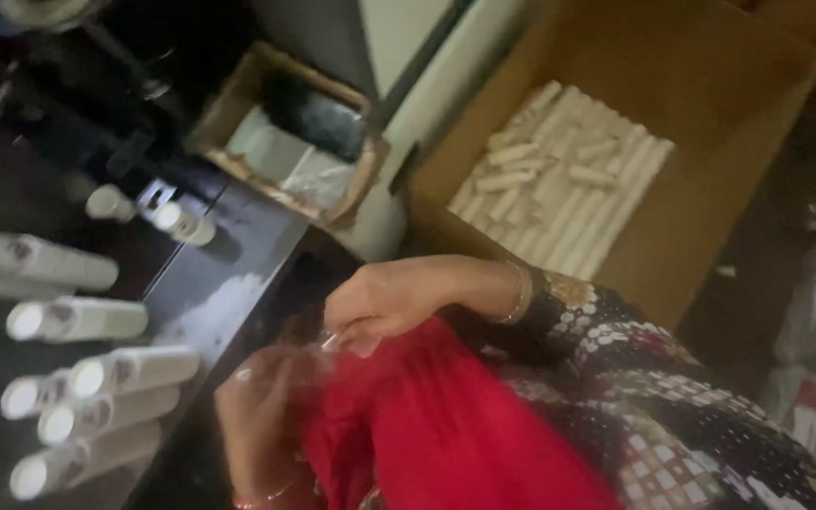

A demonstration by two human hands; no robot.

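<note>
Red cloth (446, 425) touches both curled hands (384, 302).

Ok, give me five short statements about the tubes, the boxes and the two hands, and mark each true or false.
1. White tubes lie in a row on the dark table. True.
2. The large cardboard box is empty. False: pale tubes fill its bottom.
3. The right hand wears a bangle at the wrist. True.
4. The left hand rests on the white tubes. False: it is by the red cloth.
5. The sleeve is plain white. False: it is patterned.
</note>
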